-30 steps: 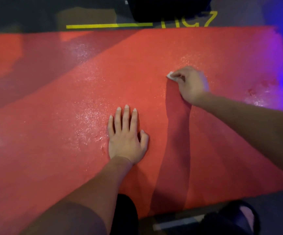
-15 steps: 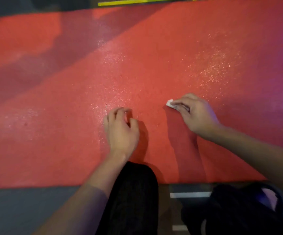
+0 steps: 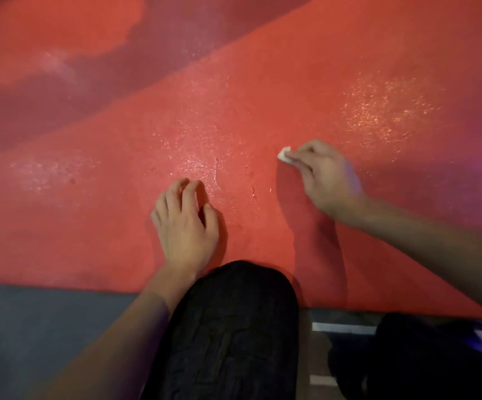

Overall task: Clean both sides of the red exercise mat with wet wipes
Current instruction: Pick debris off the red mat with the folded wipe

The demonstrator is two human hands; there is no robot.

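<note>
Right hand (image 3: 327, 176) pinching small wadded wipe (image 3: 285, 154), fingers curled over it, pressed to mat (image 3: 262, 90), likely for scrubbing pressure; arm reaching in from right. Left hand (image 3: 186, 223) holding nothing, fingers loosely bent, tips on mat, probably bracing body weight. Mat flat on floor (image 3: 46, 327), wet sheen between hands. Knee (image 3: 234, 313) at near edge.

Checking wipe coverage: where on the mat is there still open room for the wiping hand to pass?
Open mat lies beyond both hands, and to the left of the left hand. A narrower bare strip runs between that hand and the right hand, which pinches the wipe. Crowded: the near edge, where the knee meets the mat.
</note>
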